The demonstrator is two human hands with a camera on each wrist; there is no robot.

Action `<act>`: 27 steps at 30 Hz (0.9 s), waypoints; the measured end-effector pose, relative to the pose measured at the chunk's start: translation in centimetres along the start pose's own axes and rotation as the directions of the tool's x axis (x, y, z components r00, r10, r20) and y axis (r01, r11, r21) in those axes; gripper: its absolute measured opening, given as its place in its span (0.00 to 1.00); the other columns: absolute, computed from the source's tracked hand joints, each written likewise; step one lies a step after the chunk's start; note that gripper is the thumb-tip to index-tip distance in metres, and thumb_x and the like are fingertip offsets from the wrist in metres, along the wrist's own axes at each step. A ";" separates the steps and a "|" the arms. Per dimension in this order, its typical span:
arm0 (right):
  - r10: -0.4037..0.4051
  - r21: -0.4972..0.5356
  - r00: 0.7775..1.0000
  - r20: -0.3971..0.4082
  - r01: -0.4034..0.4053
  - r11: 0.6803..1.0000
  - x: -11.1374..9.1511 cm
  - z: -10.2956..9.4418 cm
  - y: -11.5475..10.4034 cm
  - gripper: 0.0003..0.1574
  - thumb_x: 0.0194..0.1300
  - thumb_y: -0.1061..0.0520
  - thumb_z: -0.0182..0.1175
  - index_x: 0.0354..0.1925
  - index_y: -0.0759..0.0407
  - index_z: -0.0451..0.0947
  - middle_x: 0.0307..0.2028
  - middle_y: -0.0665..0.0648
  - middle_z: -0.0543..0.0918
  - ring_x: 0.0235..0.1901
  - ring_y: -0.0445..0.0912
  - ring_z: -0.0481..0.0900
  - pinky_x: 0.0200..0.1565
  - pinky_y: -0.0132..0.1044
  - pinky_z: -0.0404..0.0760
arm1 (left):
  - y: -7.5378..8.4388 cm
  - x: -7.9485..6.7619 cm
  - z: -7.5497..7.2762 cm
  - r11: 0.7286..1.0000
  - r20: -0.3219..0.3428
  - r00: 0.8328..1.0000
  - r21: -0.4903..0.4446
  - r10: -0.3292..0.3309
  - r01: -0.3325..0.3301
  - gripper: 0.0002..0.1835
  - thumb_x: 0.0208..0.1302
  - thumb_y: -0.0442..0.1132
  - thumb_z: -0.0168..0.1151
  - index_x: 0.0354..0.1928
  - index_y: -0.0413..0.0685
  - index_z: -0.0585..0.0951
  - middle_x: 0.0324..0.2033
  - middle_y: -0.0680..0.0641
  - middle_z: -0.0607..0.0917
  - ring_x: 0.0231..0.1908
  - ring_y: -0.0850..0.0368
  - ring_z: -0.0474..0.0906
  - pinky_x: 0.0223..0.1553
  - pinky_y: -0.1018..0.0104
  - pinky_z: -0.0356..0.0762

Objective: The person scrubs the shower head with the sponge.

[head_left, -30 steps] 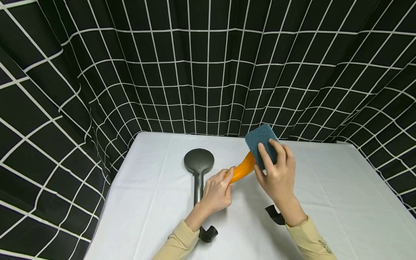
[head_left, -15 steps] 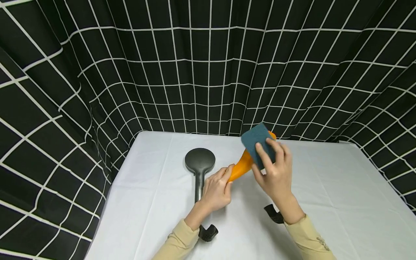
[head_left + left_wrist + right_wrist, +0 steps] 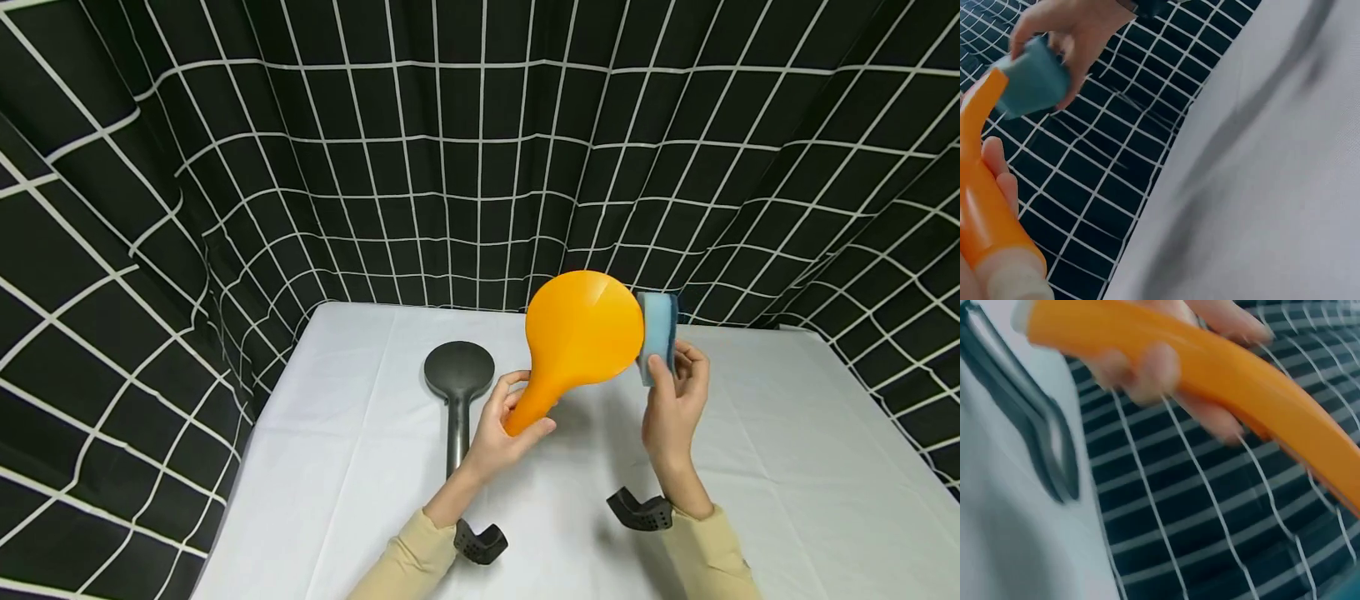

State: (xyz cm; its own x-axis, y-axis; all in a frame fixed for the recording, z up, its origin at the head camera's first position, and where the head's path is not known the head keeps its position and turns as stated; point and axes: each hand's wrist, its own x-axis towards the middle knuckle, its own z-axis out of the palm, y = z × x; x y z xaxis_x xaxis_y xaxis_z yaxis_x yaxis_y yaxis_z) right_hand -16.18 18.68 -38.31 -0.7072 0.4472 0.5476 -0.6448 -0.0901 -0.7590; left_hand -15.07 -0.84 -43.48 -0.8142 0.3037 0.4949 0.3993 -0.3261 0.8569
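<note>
An orange handheld shower head [image 3: 585,329] is held up over the table with its broad, smooth round side toward the head camera. My left hand [image 3: 498,429] grips it by the handle, fingers behind and thumb along the near side. In the left wrist view the white end of the handle [image 3: 1015,275] shows below the palm. My right hand [image 3: 675,408] pinches a blue sponge [image 3: 657,337] between thumb and fingers. Seen edge-on, the sponge has a light blue body and a darker layer on its right, and it stands right at the orange head's right rim.
A dark grey shower head [image 3: 459,371] lies on the white tablecloth [image 3: 360,467], left of my left hand, its handle partly behind my forearm. Black wrist mounts [image 3: 641,510] sit at both wrists. Black curtain [image 3: 480,167] with a white grid surrounds the table's back and sides.
My left hand has turned the orange shower head, so its round side now faces the head camera. The sponge has moved off that head to its right rim and turned edge-on.
</note>
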 end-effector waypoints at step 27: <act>-0.359 -0.476 0.857 0.371 0.507 0.719 0.1 1.0 1.0 0.29 0.50 0.56 0.72 0.45 0.72 0.75 0.58 0.71 0.67 0.56 0.60 0.67 0.56 0.34 0.68 | 0.1 -0.2 1.0 0.995 0.142 0.988 -0.074 -0.052 0.063 0.21 0.70 0.24 0.37 0.64 0.26 0.59 0.37 0.21 0.75 0.31 0.26 0.74 0.31 0.46 0.78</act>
State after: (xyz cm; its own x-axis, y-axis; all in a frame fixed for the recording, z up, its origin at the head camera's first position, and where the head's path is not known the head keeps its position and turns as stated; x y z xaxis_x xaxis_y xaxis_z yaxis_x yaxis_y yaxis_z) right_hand -17.18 17.72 -38.72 -0.4822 0.0857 0.8718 -0.6839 0.5851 -0.4358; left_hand -14.43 -0.05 -43.37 -0.7658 0.4446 0.4647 0.3145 -0.3714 0.8736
